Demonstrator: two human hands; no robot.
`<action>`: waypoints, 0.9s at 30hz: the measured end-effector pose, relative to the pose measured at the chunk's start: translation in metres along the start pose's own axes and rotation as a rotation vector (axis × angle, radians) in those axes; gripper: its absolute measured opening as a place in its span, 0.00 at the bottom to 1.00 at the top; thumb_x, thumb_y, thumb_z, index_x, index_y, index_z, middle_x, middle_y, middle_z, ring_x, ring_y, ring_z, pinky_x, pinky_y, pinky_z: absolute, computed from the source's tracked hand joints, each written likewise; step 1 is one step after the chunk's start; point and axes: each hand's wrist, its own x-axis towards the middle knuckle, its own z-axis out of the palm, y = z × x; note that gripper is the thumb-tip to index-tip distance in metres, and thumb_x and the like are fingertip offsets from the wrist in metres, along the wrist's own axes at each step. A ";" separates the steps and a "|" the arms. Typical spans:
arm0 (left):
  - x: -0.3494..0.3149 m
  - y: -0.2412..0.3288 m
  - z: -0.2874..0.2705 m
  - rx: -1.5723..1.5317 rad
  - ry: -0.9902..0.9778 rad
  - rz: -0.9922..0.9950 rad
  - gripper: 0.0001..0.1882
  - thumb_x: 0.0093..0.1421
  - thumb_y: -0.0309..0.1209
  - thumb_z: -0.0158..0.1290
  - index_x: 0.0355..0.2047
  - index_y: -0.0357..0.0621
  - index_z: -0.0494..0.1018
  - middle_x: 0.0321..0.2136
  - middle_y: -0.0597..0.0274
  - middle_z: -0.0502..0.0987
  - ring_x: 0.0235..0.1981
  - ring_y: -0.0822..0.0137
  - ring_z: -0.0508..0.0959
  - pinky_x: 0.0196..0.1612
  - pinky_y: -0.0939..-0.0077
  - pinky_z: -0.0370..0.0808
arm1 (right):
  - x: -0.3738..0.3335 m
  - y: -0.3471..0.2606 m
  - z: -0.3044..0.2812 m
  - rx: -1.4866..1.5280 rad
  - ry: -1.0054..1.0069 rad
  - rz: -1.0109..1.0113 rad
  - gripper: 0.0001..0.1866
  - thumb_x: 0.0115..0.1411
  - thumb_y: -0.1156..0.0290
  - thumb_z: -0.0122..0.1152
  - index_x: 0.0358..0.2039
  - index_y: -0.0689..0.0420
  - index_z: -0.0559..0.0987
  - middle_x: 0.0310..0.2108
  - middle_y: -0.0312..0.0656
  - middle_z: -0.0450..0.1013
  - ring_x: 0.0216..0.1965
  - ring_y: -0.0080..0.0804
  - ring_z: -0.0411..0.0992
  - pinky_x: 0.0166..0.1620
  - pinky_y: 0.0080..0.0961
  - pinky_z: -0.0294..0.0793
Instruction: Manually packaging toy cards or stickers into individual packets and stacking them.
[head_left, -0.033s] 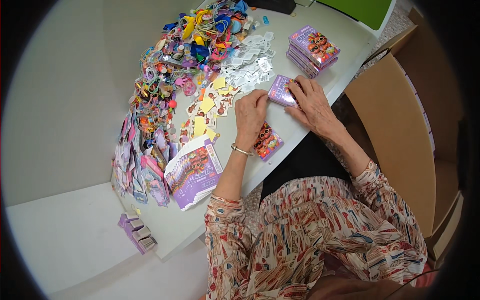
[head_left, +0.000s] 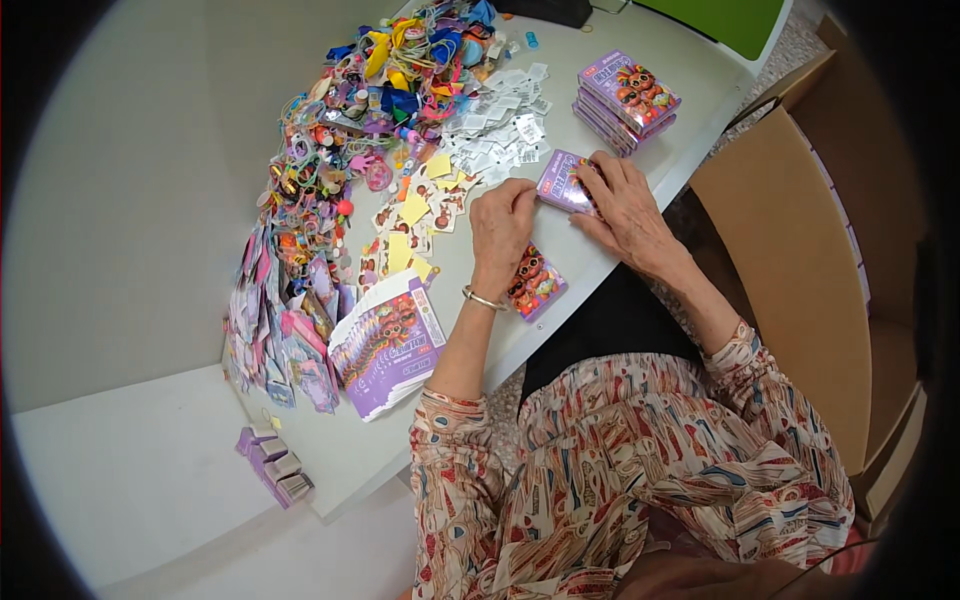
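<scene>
- The right hand has its grip clamped on a purple rectangular cardboard box: fingers over the top, thumb at the near edge.
- The left hand, above a silver metal bracelet, has thumb and forefinger drawn together at the box's left corner; whether this grip pinches anything, I cannot tell.
- The box sits on the white table, near its edge, just below a stack of matching purple boxes.
- Pale title lettering and a small red mark show at the box's left end; the cartoon picture is mostly under the fingers.
- That lettered end points left; the long axis seems to run left to right, the right end being hidden.
- A second purple picture box lies partly under the left wrist, picture up.
- Fanned purple-and-white flat cartons carry similar lettering and a white label panel.
- Small white packets bear dark print too tiny to read.
</scene>
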 end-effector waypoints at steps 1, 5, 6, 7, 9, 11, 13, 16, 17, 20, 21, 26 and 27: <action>0.000 0.000 0.001 0.000 0.001 -0.003 0.10 0.57 0.28 0.54 0.33 0.33 0.79 0.21 0.55 0.80 0.23 0.71 0.79 0.30 0.78 0.73 | 0.000 0.000 0.000 0.001 -0.002 -0.001 0.31 0.50 0.67 0.65 0.53 0.62 0.65 0.52 0.53 0.60 0.51 0.53 0.61 0.55 0.42 0.62; -0.001 -0.003 0.008 -0.055 0.054 0.011 0.07 0.55 0.26 0.53 0.32 0.35 0.78 0.18 0.48 0.76 0.19 0.57 0.76 0.26 0.68 0.71 | 0.000 -0.001 0.000 -0.003 -0.004 -0.001 0.31 0.50 0.68 0.65 0.54 0.63 0.65 0.53 0.53 0.60 0.52 0.53 0.61 0.56 0.42 0.61; -0.001 -0.004 0.009 -0.085 0.056 0.001 0.07 0.55 0.26 0.53 0.32 0.35 0.78 0.17 0.49 0.75 0.18 0.60 0.75 0.26 0.69 0.71 | 0.000 -0.001 -0.001 0.006 -0.008 0.006 0.31 0.51 0.68 0.65 0.54 0.63 0.65 0.54 0.53 0.60 0.52 0.53 0.61 0.56 0.42 0.61; -0.001 -0.008 0.009 -0.086 0.057 0.001 0.07 0.55 0.26 0.53 0.32 0.35 0.78 0.17 0.49 0.75 0.18 0.60 0.75 0.26 0.69 0.71 | 0.000 -0.001 -0.002 0.006 -0.009 0.005 0.31 0.51 0.68 0.65 0.54 0.63 0.65 0.54 0.53 0.60 0.52 0.53 0.61 0.56 0.42 0.61; 0.000 -0.018 0.007 -0.246 -0.004 -0.062 0.07 0.55 0.25 0.54 0.32 0.35 0.78 0.18 0.54 0.77 0.19 0.69 0.75 0.27 0.75 0.71 | 0.000 -0.001 -0.004 0.031 -0.001 -0.014 0.31 0.51 0.68 0.64 0.54 0.63 0.65 0.53 0.54 0.60 0.52 0.53 0.61 0.57 0.42 0.62; 0.000 -0.018 0.006 -0.300 -0.033 -0.092 0.07 0.55 0.25 0.54 0.33 0.35 0.78 0.19 0.57 0.77 0.21 0.72 0.74 0.27 0.77 0.71 | -0.002 0.002 -0.002 0.038 0.007 -0.016 0.31 0.51 0.67 0.64 0.54 0.64 0.65 0.53 0.54 0.60 0.53 0.53 0.61 0.56 0.42 0.62; -0.001 -0.018 0.002 -0.355 -0.062 -0.121 0.07 0.55 0.25 0.54 0.33 0.35 0.78 0.20 0.60 0.78 0.22 0.75 0.74 0.28 0.79 0.71 | -0.003 0.004 -0.001 0.043 0.016 -0.018 0.30 0.52 0.67 0.64 0.54 0.64 0.65 0.53 0.54 0.61 0.53 0.53 0.61 0.56 0.42 0.62; -0.002 -0.016 -0.002 -0.417 -0.160 -0.202 0.09 0.58 0.24 0.53 0.38 0.32 0.78 0.28 0.62 0.80 0.30 0.75 0.78 0.38 0.83 0.74 | -0.003 0.005 -0.003 0.093 0.006 -0.015 0.30 0.52 0.67 0.64 0.54 0.64 0.65 0.54 0.54 0.60 0.53 0.53 0.61 0.56 0.41 0.62; -0.003 -0.015 -0.001 -0.407 -0.116 -0.181 0.09 0.57 0.25 0.54 0.36 0.33 0.78 0.25 0.61 0.80 0.26 0.75 0.76 0.33 0.81 0.73 | -0.003 0.005 -0.003 0.095 0.004 -0.022 0.30 0.53 0.67 0.63 0.54 0.64 0.65 0.54 0.54 0.60 0.53 0.53 0.61 0.56 0.41 0.62; -0.005 -0.008 0.002 -0.318 -0.052 -0.139 0.09 0.56 0.26 0.54 0.35 0.34 0.78 0.21 0.58 0.79 0.22 0.75 0.75 0.28 0.78 0.71 | -0.003 0.005 -0.003 0.080 0.000 -0.026 0.30 0.53 0.67 0.63 0.54 0.65 0.65 0.53 0.54 0.60 0.52 0.53 0.61 0.56 0.41 0.62; -0.005 -0.006 0.003 -0.237 -0.030 -0.116 0.09 0.56 0.26 0.54 0.35 0.34 0.78 0.21 0.57 0.79 0.22 0.74 0.75 0.28 0.77 0.72 | -0.003 0.005 -0.003 0.065 -0.002 -0.025 0.30 0.54 0.67 0.62 0.54 0.65 0.65 0.53 0.53 0.60 0.52 0.53 0.61 0.56 0.41 0.62; -0.006 -0.002 0.000 -0.198 -0.005 -0.077 0.09 0.57 0.27 0.54 0.36 0.34 0.78 0.20 0.56 0.78 0.21 0.73 0.74 0.28 0.76 0.71 | -0.002 0.005 -0.004 0.065 0.003 -0.034 0.28 0.56 0.67 0.61 0.54 0.65 0.66 0.53 0.54 0.61 0.51 0.53 0.61 0.56 0.41 0.62; -0.005 -0.001 -0.001 -0.225 -0.023 -0.079 0.09 0.57 0.27 0.54 0.36 0.34 0.78 0.20 0.56 0.78 0.21 0.72 0.74 0.28 0.76 0.71 | -0.003 0.005 -0.004 0.078 -0.002 -0.033 0.27 0.56 0.66 0.60 0.53 0.65 0.66 0.53 0.54 0.61 0.51 0.53 0.61 0.55 0.41 0.62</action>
